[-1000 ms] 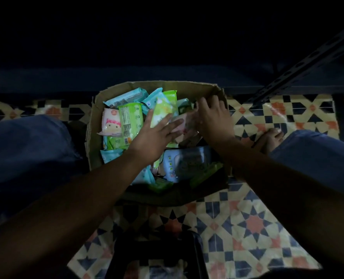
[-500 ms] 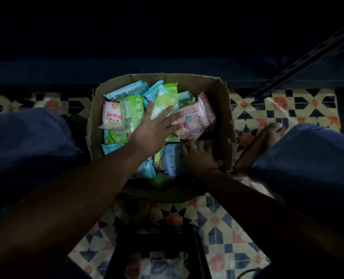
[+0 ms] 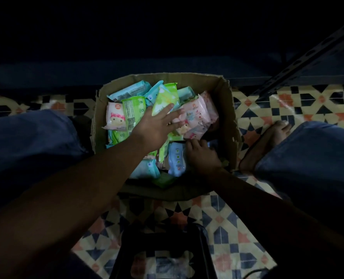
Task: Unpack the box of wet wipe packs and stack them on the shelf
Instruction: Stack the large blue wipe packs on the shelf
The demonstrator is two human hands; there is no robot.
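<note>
- The box [image 3: 228,109] sits on the patterned floor [image 3: 223,216] between the person's knees, top open, full of wipe packs lying at mixed angles.
- At the box's far wall a teal pack [image 3: 129,93] lies with its long axis slanting up to the right; just nearer, a green pack [image 3: 134,109] stands roughly upright, long axis running toward the far wall.
- A light-green pack [image 3: 165,98] leans against the middle of the far side, its long axis tilted slightly right.
- A pink pack [image 3: 114,118] with a cartoon face rests by the box's left wall, face up.
- A second pink pack [image 3: 196,117] lies toward the box's right wall, tilted, its long axis slanting from near-left to far-right.
- A blue pack [image 3: 176,158] stands on edge by the box's near wall, its long axis running from near to far.
- The left hand [image 3: 157,125] reaches over the box's middle, palm down, forearm coming in from the near-left; its fingers [image 3: 172,115] are straight and spread, lying across the light-green pack and the second pink pack.
- The right hand [image 3: 202,156] is lower, in the near-right corner of the box, back of the hand up; its fingers [image 3: 189,142] are curled against the blue pack's right side, though whether they grip it cannot be told.
- A bare foot [image 3: 267,141] rests on the floor just right of the box.
- A dark stool [image 3: 163,234] stands on the floor nearer than the box.
</note>
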